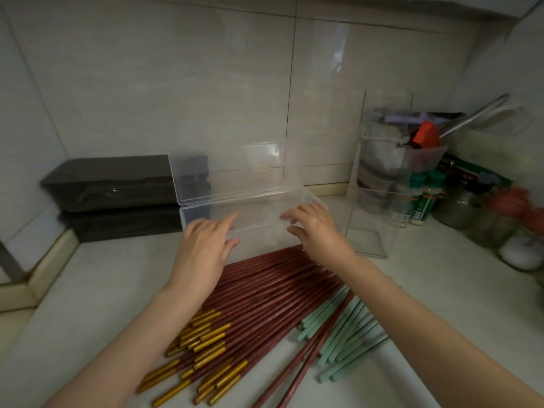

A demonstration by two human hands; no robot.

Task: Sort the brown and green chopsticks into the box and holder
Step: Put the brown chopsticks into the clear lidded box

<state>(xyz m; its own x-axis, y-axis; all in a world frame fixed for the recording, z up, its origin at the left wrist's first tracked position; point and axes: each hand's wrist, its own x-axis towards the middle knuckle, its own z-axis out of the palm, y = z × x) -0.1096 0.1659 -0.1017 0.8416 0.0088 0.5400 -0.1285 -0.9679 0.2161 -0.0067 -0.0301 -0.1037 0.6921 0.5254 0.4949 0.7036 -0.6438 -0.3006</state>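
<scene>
A clear plastic box (259, 214) stands on the counter with its hinged lid (223, 175) raised behind it. My left hand (203, 248) rests at the box's front left, fingers straight and thumb against the front wall. My right hand (315, 228) reaches over the front right rim with relaxed fingers. Several brown chopsticks (265, 295) with gold ends lie in a pile in front of the box, under my forearms. Several green chopsticks (347, 331) lie to their right. A tall clear holder (374, 225) stands right of the box.
Two stacked dark boxes (117, 195) sit at the back left against the tiled wall. Jars and spice bottles (424, 201) and a tub with utensils (412, 148) crowd the back right. A raised wooden edge (50, 266) borders the counter's left.
</scene>
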